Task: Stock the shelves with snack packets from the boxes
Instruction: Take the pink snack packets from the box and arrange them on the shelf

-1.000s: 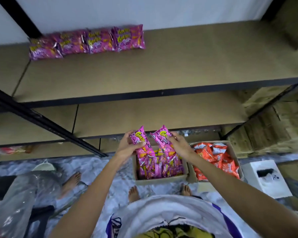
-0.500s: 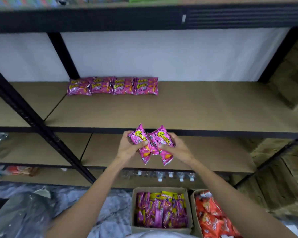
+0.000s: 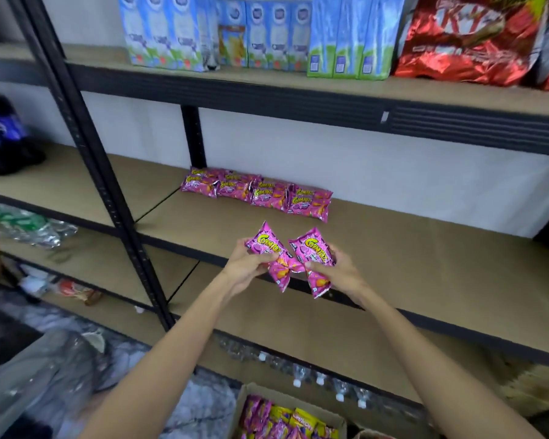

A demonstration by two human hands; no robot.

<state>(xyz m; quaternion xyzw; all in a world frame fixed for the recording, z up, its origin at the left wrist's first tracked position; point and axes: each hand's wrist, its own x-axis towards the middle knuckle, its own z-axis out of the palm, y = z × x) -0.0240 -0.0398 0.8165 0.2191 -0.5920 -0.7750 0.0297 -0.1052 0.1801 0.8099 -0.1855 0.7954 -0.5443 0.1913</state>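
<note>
Now that you've lifted two pink packets (image 3: 314, 251) from the box (image 3: 301, 406), your left hand (image 3: 246, 268) and right hand (image 3: 341, 271) clasp one each in curled fingers (image 3: 316, 267) above the front edge of the shelf (image 3: 409, 248); the back row (image 3: 257, 193) awaits them.

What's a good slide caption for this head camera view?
Left hand and right hand each grip a pink snack packet before the shelf, where a row of matching packets lies.

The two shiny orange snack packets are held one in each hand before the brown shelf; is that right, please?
Not quite: the head view shows them pink, not orange. The left hand holds one shiny pink snack packet, the right hand the other, before the brown shelf.
</note>
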